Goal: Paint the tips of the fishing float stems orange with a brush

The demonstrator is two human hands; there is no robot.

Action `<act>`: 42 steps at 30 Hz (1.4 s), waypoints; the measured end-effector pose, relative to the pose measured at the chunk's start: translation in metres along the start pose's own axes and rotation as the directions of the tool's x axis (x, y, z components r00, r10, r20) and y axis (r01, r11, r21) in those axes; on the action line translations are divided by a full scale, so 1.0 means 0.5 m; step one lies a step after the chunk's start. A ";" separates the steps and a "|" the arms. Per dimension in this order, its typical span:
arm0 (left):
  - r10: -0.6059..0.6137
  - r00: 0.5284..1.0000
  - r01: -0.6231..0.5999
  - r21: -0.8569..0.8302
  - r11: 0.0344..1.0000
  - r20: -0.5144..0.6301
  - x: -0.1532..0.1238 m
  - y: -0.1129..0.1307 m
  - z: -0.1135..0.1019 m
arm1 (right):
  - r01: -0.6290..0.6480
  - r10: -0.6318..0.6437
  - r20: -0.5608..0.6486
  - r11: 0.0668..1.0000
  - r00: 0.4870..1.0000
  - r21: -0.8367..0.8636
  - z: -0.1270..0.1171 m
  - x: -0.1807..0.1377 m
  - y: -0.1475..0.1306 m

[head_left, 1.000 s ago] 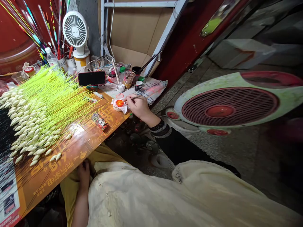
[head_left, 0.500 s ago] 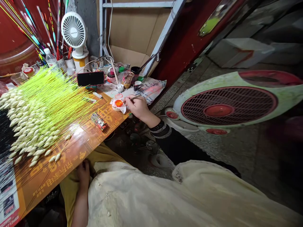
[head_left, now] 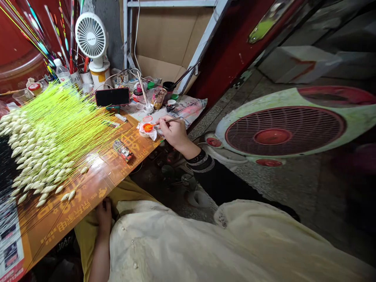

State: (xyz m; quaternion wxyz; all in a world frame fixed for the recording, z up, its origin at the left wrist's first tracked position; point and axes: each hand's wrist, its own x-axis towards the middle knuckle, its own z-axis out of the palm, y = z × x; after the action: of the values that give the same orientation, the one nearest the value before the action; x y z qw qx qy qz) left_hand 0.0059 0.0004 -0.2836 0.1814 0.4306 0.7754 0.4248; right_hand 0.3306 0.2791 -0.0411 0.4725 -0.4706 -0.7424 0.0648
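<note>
My right hand is closed around a thin paintbrush. The brush tip, coated in orange, is at a small cup of orange paint that sits on crumpled white tissue near the table edge. My left hand lies low on the mustard-coloured trouser leg by the table edge, its fingers partly hidden and no object visible in it. Left of the paint, many bright yellow thin sticks with cream, bud-shaped bodies are spread in a dense bundle over the orange table.
A phone, a small white fan, paint pots and a plastic bottle stand at the back. A patterned lighter-sized box lies nearer me. On the right is a large floor fan.
My right hand has shifted slightly right, tilting the paintbrush so its orange tip now shows at the paint cup. My left hand has stayed in place.
</note>
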 end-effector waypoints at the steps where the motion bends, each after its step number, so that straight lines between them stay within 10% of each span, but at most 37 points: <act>1: 0.001 1.000 -0.001 -0.001 1.000 -0.001 0.000 0.001 0.000 | 0.004 -0.004 -0.001 1.000 1.000 -0.010 0.001 0.000 0.000; 42: 0.002 1.000 -0.002 0.023 1.000 0.013 0.002 0.012 -0.004 | 0.018 -0.013 -0.057 0.997 0.998 0.076 -0.021 -0.031 -0.027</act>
State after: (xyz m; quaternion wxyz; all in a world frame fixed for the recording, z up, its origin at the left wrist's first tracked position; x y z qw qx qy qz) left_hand 0.0070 0.0021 -0.2777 0.1811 0.4361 0.7787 0.4132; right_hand 0.3317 0.2560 -0.0379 0.5114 -0.4479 -0.7294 0.0764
